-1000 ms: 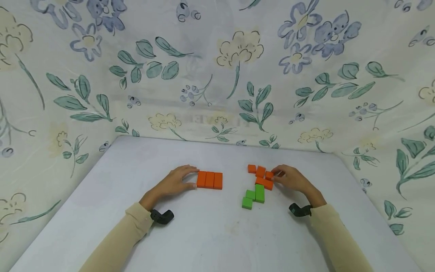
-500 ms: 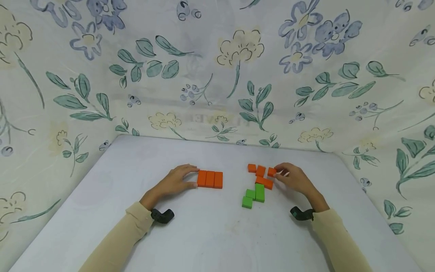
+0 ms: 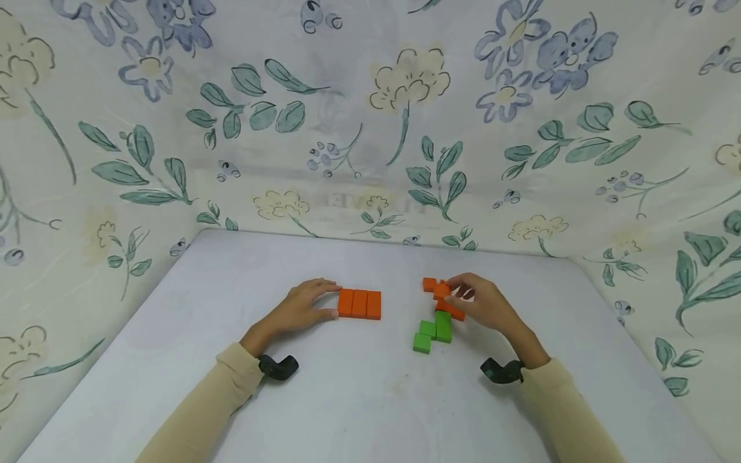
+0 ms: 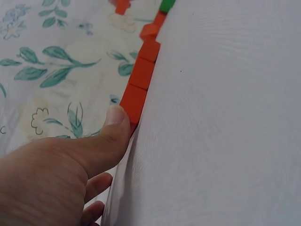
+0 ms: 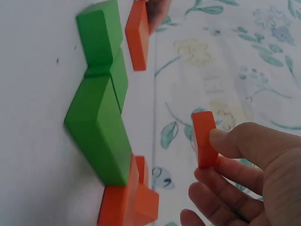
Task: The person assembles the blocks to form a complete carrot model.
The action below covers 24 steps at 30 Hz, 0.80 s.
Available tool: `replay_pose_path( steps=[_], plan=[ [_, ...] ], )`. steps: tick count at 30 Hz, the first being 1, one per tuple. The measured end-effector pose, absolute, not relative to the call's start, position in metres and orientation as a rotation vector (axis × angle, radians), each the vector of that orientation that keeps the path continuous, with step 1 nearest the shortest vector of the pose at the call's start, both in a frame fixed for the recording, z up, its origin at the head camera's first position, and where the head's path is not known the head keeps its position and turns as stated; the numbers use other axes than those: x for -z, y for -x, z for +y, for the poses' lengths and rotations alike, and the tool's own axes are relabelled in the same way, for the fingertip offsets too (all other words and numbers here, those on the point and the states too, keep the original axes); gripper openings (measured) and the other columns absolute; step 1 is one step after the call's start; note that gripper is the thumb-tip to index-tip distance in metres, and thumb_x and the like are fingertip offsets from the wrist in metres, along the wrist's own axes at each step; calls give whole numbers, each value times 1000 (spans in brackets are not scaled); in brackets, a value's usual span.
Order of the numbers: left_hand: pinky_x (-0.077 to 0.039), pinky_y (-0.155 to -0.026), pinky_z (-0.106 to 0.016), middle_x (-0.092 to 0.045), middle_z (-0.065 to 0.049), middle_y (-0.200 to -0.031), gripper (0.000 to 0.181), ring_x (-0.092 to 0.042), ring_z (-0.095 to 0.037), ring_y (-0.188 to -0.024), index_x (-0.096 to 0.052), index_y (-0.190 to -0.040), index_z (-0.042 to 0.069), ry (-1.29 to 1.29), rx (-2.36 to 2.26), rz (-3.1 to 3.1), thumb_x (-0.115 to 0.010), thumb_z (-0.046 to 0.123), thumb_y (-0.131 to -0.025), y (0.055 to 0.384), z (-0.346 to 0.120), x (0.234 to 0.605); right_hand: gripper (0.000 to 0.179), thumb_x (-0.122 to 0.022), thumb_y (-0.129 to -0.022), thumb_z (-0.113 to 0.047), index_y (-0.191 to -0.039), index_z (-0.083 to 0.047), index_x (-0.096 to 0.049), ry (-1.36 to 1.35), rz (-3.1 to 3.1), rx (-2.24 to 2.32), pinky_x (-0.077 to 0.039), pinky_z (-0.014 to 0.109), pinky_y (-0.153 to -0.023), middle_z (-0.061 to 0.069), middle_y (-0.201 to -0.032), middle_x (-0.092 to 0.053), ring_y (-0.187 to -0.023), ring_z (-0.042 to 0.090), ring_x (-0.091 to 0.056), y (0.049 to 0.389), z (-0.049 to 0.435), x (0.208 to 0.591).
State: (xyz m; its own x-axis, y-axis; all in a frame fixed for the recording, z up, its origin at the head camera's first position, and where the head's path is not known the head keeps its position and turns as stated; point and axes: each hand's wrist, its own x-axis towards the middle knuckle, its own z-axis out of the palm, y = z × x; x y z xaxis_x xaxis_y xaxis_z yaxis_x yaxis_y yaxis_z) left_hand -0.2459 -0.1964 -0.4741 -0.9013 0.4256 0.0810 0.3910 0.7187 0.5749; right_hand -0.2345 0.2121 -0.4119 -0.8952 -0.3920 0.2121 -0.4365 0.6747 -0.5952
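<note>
Row of three orange rectangular blocks (image 3: 359, 304) on white surface (image 3: 376, 405), touched at left end by loosely spread left hand (image 3: 295, 311); right of row, small orange cuboid (image 5: 203, 136) pinched by right hand (image 3: 487, 303).

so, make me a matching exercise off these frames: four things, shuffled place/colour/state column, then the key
Things
1. left hand
2. right hand
3. green blocks
4. sleeves

Matches
A. a stepped group of three on the table
B. beige
C. at the left end of a row of three orange blocks
D. pinches one orange block

Pairs: 1-C, 2-D, 3-A, 4-B
</note>
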Motion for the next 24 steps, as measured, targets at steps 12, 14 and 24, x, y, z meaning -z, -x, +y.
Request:
replay_pose_path(
  steps=[12,14,24],
  plan=[
    [-28,-111,-63,-46,-10,-153,58,-35,-37,-145,-55,-143,22,-680,-914,2869,-73,39,-90,247,-194,474,26,-73,-90,-11,-113,-2,-67,-847,-2733,-1073,-56,46,-84,12,-105,-71,-91,23,-64,231,189,409],
    [-28,-111,-63,-46,-10,-153,58,-35,-37,-145,-55,-143,22,-676,-914,2871,-73,39,-90,246,-194,474,25,-73,-90,-11,-113,-2,-67,-866,-2735,-1080,-56,47,-84,13,-106,-71,-92,23,-64,230,184,409],
    [-29,-111,-62,-47,-10,-153,58,-37,-37,-144,-56,-142,23,-676,-903,2886,-74,40,-90,246,-193,473,26,-72,-91,-14,-115,-4,-66,-928,-2752,-1127,-55,49,-89,10,-108,-70,-97,24,-64,225,157,404]
  ],
)
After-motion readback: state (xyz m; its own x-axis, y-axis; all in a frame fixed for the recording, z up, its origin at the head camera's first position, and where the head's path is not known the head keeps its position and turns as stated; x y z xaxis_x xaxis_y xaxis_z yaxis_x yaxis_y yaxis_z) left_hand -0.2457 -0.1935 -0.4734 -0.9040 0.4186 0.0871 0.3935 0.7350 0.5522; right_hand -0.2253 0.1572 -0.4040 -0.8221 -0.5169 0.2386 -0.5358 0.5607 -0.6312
